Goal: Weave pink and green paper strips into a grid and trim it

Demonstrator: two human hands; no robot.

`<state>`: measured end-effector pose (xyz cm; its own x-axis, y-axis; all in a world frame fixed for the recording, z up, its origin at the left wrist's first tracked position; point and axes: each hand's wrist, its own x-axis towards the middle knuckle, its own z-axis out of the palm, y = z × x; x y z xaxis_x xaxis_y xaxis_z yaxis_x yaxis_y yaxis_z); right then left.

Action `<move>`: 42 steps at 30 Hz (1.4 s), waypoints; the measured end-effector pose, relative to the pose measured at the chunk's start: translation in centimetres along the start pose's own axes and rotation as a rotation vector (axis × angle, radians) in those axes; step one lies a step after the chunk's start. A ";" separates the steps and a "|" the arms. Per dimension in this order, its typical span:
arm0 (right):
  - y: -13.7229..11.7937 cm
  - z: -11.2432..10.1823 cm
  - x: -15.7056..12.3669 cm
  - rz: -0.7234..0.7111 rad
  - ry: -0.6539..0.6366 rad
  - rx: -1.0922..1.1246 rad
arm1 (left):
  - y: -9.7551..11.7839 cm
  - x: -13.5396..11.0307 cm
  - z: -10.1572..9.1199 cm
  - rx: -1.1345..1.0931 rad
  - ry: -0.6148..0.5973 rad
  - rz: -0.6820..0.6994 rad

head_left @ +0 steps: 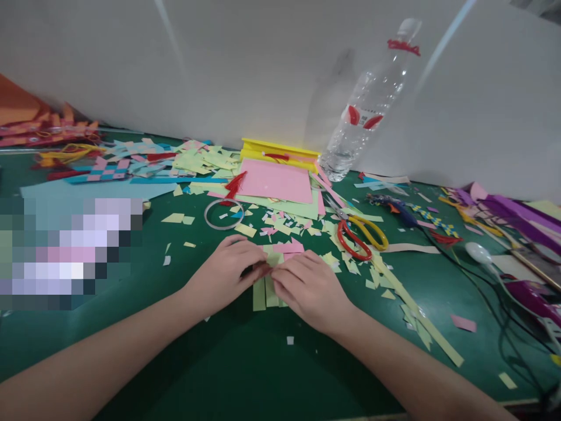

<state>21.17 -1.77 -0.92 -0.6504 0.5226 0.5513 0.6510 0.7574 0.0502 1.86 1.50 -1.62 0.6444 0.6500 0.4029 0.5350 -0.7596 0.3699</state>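
A small weave of pale green and pink paper strips (270,275) lies on the green table (245,362) at the centre. My left hand (228,275) rests on its left side, fingers pinched on the strips. Pressed against its right side is my right hand (309,286), fingers curled down on the same strips. Green strip ends stick out below both hands toward me.
Red-and-yellow scissors (362,234) lie to the right of my hands. A tape roll (223,213), a pink sheet (276,180), a yellow box (280,151) and a water bottle (368,111) stand behind. Paper scraps are scattered around. Cables (495,304) run at right.
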 end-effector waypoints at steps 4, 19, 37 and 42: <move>-0.2 -0.2 0.2 0.025 0.050 0.029 | -0.1 0.0 0.1 -0.018 0.001 -0.005; 0.3 0.8 0.0 -0.047 -0.066 -0.065 | -0.4 -0.1 0.2 0.004 -0.012 -0.020; -0.2 -1.2 1.0 -0.005 -0.372 0.062 | -0.1 -0.1 0.2 -0.004 -0.002 -0.022; 0.7 -1.2 0.9 0.096 -0.403 0.180 | -0.2 -0.2 0.2 -0.031 -0.019 -0.025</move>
<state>21.47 -1.18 0.60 -0.7144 0.6771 0.1763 0.6601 0.7358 -0.1509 1.68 1.54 -1.93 0.6412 0.6681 0.3774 0.5339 -0.7417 0.4059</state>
